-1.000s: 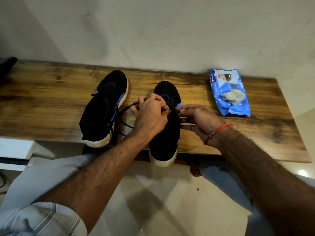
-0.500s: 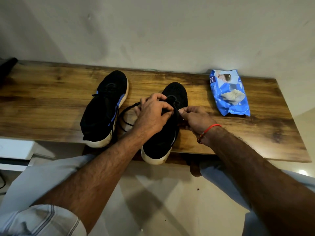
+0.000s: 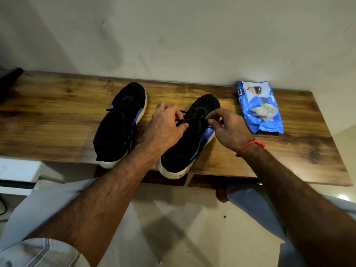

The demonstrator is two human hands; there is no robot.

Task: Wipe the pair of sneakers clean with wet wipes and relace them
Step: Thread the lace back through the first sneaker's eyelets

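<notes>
Two black sneakers with blue side panels and white soles lie on a wooden shelf [image 3: 57, 120], toes toward the wall. The left sneaker [image 3: 119, 126] lies untouched. Over the right sneaker [image 3: 190, 143], my left hand [image 3: 165, 128] pinches the black lace [image 3: 183, 122] on its left side, and my right hand [image 3: 229, 128] pinches the other part of the lace at the shoe's right side. The lace stretches across the shoe's eyelets between my hands. A blue pack of wet wipes [image 3: 260, 108] lies to the right, a white wipe showing at its opening.
The shelf runs along a pale wall [image 3: 173, 35]. A dark object [image 3: 9, 78] sits at the shelf's far left end. Both sneakers' heels overhang the front edge. My knees in light trousers are below, above a pale floor.
The right sneaker has turned, its toe now angled right and its blue side showing. Both hands have moved up to the laces, and the loose loop of lace left of the shoe is gone.
</notes>
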